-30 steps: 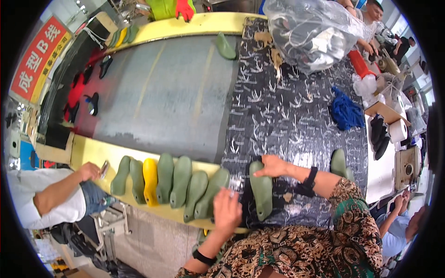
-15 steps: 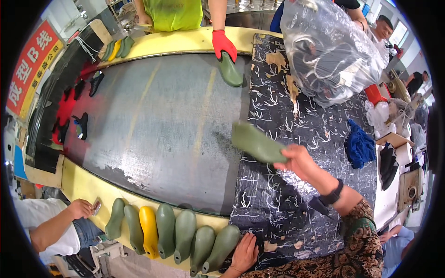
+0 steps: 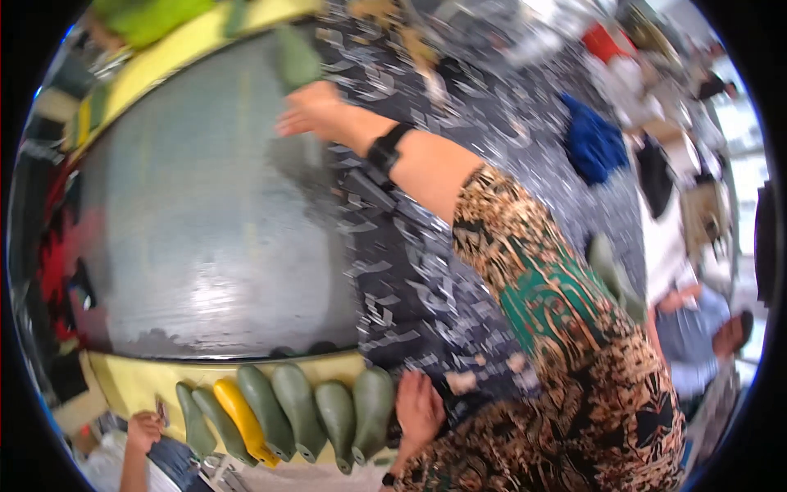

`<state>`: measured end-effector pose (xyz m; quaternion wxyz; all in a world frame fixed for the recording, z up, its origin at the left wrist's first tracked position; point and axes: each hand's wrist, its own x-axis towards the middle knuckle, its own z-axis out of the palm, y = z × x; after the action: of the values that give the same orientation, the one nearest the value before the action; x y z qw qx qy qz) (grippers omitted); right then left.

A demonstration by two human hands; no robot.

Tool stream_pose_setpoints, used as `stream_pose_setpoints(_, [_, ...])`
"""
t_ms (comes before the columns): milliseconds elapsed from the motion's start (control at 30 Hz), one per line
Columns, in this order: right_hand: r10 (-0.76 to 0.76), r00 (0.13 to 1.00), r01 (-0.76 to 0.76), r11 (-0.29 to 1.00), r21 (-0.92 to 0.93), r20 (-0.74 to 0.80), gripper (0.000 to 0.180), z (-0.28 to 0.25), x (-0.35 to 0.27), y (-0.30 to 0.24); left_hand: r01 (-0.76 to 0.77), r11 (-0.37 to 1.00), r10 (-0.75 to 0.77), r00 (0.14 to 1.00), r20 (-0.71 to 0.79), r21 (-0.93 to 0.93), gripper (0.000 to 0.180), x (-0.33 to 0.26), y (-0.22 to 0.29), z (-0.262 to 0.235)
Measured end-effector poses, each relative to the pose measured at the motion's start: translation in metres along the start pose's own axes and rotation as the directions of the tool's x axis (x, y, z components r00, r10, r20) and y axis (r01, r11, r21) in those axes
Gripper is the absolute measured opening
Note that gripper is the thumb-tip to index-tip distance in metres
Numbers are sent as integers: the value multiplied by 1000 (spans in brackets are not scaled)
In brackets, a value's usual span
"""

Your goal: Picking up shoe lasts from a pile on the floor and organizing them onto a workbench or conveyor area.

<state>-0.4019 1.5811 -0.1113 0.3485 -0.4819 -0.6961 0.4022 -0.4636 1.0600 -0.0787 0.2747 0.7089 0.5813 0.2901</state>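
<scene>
My right hand [image 3: 311,111], blurred, reaches far over the dark belt with fingers stretched to the left and nothing seen in them. Right beyond it a green shoe last [image 3: 297,59] lies on the belt; whether they touch is hard to tell. My left hand [image 3: 420,407] rests open at the near edge, beside the end of a row of shoe lasts. Several in that row are green [image 3: 334,414], and one is yellow [image 3: 243,418]. Another green last [image 3: 608,266] is at the right, partly hidden behind my right sleeve.
The grey belt [image 3: 180,213] has a yellow border [image 3: 135,389]. Black scrap-covered sheeting [image 3: 402,271] lies to its right, with a blue cloth [image 3: 592,139] on it. A co-worker's hand [image 3: 146,430] is at the lower left; another person [image 3: 697,336] is at the right.
The green last has left my right hand, which has swung far and left toward the other last. The co-worker's red-gloved hand is out of view. The whole view has shifted.
</scene>
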Motion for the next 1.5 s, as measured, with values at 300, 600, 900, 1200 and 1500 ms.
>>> stream_pose_setpoints(300, [354, 935, -295, 789, -539, 6, 21, -286, -334, -86, -14, 983, 28, 997, -72, 182, 26, 5, 13, 0])
stream_pose_setpoints(600, [833, 537, -804, 459, -377, -132, 72, -398, -497, -12, -33, 959, 55, 996, -68, 282, 40, 13, 48, 6])
stream_pose_setpoints(900, [879, 476, -771, 434, -466, 32, 80, -410, -576, -24, -309, 945, 318, 945, 79, -109, 54, 102, 205, 79])
stream_pose_setpoints(1200, [725, 651, -759, 611, -225, -224, 45, -289, -560, -23, -217, 949, 134, 934, 331, 228, 42, 125, 238, 195])
stream_pose_setpoints(1500, [684, 723, -678, 729, 93, -95, 48, -270, -501, -28, -47, 987, 27, 991, 131, 155, 68, 51, 125, 70])
